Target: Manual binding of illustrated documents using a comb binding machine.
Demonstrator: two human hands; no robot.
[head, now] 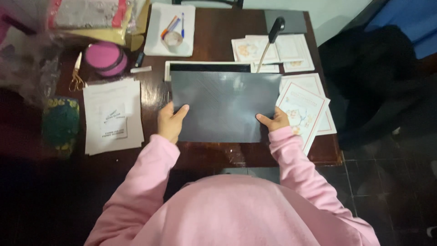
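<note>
A person in a pink top sits at a dark brown table (205,41) and holds a big dark gray sheet (225,107) with both hands. The left hand (170,122) grips the left edge of the sheet, with the thumb on top and the other fingers tucked under. The right hand (274,120) grips the right edge the same way, thumb on top. The sheet has thin slanting lines on it and lies in the middle of the table, right in front of the person. Its far edge lies over a white paper cutter (207,66), and the cutter's long blade arm with a black handle (276,25) sticks up at a slant. To the right of the sheet are white cards with pink borders (306,109), and one of them lies just under the right hand. More cards (273,48) lie behind the cutter. To the left of the sheet is a stack of white paper (113,115). Farther back on the left are a round pink tin (105,58) and gold scissors (76,77). At the far side is a white tray (169,28) with pens and a roll of tape in it.
</note>
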